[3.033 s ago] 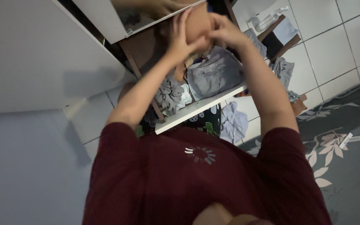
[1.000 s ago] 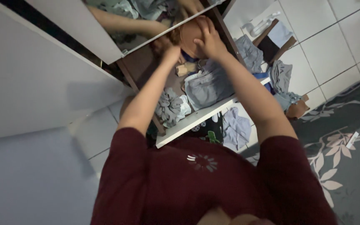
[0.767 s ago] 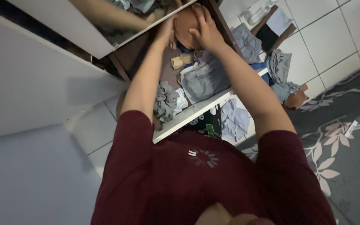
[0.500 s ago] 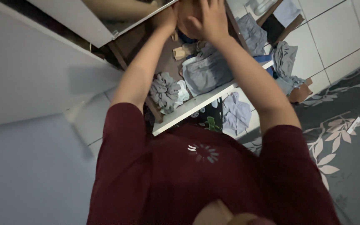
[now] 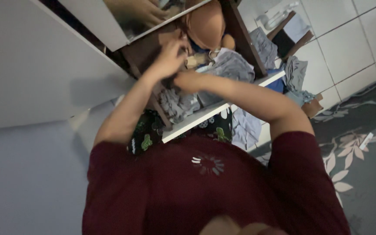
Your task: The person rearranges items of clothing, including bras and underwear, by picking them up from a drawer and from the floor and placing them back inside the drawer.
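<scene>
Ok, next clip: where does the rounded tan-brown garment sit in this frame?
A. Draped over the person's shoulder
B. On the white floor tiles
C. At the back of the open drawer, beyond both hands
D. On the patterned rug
C: the tan-brown garment lies at the far end of the open drawer, beyond the left hand and the right hand, which are nearer, over the grey clothes.

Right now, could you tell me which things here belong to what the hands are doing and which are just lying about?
In hand:
left hand and right hand, together over the open drawer
grey folded garments beside them
brown rounded garment at the drawer's back

Lying about:
grey clothes on the tiled floor
pale cloth below the drawer
leaf-patterned rug
</scene>
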